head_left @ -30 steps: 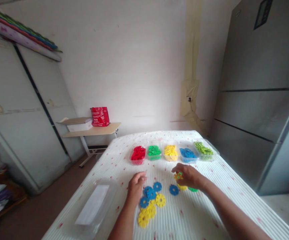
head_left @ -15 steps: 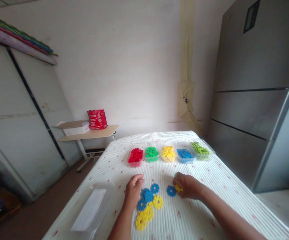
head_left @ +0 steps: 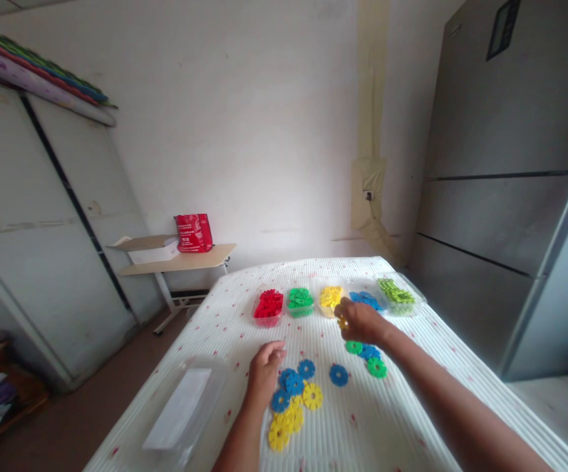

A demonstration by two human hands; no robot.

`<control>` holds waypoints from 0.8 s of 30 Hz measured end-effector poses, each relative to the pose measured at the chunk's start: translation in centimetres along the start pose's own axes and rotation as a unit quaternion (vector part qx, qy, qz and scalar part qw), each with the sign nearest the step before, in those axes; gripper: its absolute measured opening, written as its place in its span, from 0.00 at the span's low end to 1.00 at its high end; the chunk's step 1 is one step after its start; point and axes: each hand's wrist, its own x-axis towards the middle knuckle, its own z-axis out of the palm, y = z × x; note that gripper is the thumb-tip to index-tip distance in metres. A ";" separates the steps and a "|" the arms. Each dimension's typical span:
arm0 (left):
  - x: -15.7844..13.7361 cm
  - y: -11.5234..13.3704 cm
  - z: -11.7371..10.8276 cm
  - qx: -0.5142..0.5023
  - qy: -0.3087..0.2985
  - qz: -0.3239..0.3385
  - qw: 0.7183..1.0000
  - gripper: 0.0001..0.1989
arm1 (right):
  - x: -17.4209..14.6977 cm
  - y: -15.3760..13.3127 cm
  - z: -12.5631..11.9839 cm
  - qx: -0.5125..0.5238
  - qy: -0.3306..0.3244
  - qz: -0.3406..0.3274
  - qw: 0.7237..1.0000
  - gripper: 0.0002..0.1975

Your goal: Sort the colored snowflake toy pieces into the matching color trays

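My right hand (head_left: 362, 320) is closed on a yellow snowflake disc (head_left: 342, 323), just in front of the tub of yellow discs (head_left: 331, 298). Beside my left hand (head_left: 265, 368), which rests on the table with its fingers loosely apart and nothing in them, lie several blue discs (head_left: 293, 383). Nearer to me are overlapping yellow discs (head_left: 279, 435). A single blue disc (head_left: 339, 375) lies farther right. Under my right forearm are green discs (head_left: 377, 367) and blue ones (head_left: 369, 352), partly covered by the arm.
Along the far side stand tubs of red (head_left: 268, 305), green (head_left: 300, 299), blue (head_left: 366, 301) and light green pieces (head_left: 396, 292). A clear plastic lid (head_left: 215, 387) with white paper lies at the left. A grey refrigerator (head_left: 490, 216) stands to the right.
My right hand has moved up and away from me to the yellow tub, carrying a yellow disc. Green and blue discs it had covered now show. My left hand has stayed.
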 end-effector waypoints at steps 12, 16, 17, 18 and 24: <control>0.0 0.0 0.0 0.007 -0.002 -0.001 1.000 0.15 | 1.2 -1.5 2.0 0.062 0.033 -0.013 0.997 0.16; -0.2 0.3 0.0 0.013 0.000 0.000 1.000 0.14 | -1.3 -5.0 4.2 0.118 0.005 -0.096 0.988 0.15; -0.2 0.4 0.1 0.015 0.000 0.001 1.000 0.14 | -1.5 -5.7 4.6 0.130 0.006 -0.118 0.984 0.17; -0.2 0.4 0.1 0.016 0.001 0.003 1.000 0.14 | -1.7 -6.3 5.1 0.138 0.007 -0.144 0.980 0.18; 0.0 0.0 0.0 0.021 -0.001 0.006 1.000 0.14 | -0.8 -7.9 7.0 0.105 -0.029 -0.208 0.972 0.15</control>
